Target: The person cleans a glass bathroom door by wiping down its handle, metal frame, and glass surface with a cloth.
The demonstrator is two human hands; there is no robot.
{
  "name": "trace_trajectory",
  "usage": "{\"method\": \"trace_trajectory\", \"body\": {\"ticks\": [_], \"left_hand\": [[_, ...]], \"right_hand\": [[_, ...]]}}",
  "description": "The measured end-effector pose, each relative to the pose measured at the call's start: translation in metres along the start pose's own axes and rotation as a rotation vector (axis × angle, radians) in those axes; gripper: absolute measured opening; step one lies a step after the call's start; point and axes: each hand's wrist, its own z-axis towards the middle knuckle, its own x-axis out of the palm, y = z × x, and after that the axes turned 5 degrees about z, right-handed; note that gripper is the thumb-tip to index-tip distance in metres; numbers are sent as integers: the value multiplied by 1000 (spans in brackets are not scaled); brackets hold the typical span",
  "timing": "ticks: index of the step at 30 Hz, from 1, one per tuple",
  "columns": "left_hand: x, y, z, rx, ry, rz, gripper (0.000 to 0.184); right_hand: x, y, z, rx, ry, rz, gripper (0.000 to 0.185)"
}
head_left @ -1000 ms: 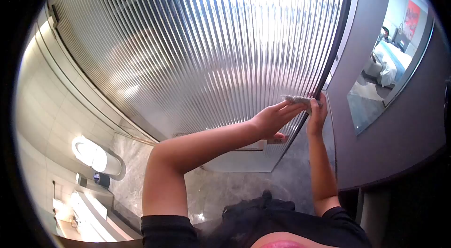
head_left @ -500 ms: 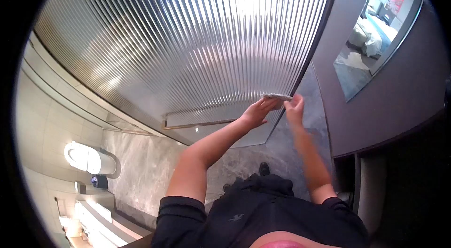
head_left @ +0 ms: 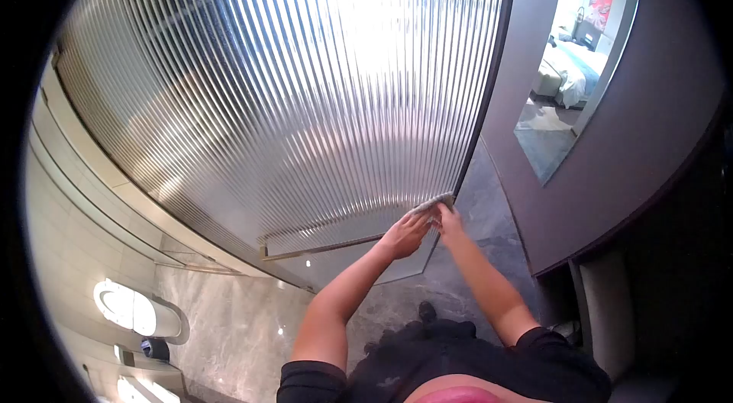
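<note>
A folded light-grey cloth [head_left: 433, 203] lies against the lower right part of a ribbed glass door [head_left: 305, 113], near its dark edge. My left hand [head_left: 407, 235] holds the cloth from the left, its fingers stretched along it. On the other side, my right hand [head_left: 448, 220] grips the cloth's right end, close to the door edge. The two hands almost touch. Part of the cloth and some fingertips are hidden behind the hands. A brass bar handle [head_left: 328, 246] runs across the door to the left of my left hand.
A white toilet [head_left: 126, 307] and a small dark bin [head_left: 155, 348] stand at the left on the marbled floor [head_left: 221, 311]. To the right, a purple-grey wall [head_left: 603, 174] carries a tall mirror [head_left: 553, 136] reflecting a bed. A dark recess lies at the lower right.
Both hands and the cloth have moved lower in view, close to the door edge. My right hand has come nearer to my left. The camera view has also shifted.
</note>
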Motion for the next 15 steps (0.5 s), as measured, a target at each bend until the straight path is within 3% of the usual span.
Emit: {"method": "trace_trajectory", "body": {"ticks": [3,4,8,10,15], "left_hand": [[12,5,-39,-83,-5,-102,66],[6,6,-50,-137,-20,-162,60],[8,-3,-95,-357,-26,-106,69],[13,-12,-113,-399,2,-71,77],[4,-21,-147,-452,14,-74,89]], "right_hand": [[1,-10,4,-220,-296,-83,24],[-26,-33,44,-443,-405,-210,28],[-38,-20,29,-653,-410,-427,29],[-28,-22,32,-709,-371,-395,29],[-2,-40,21,-852,-420,-726,27]]}}
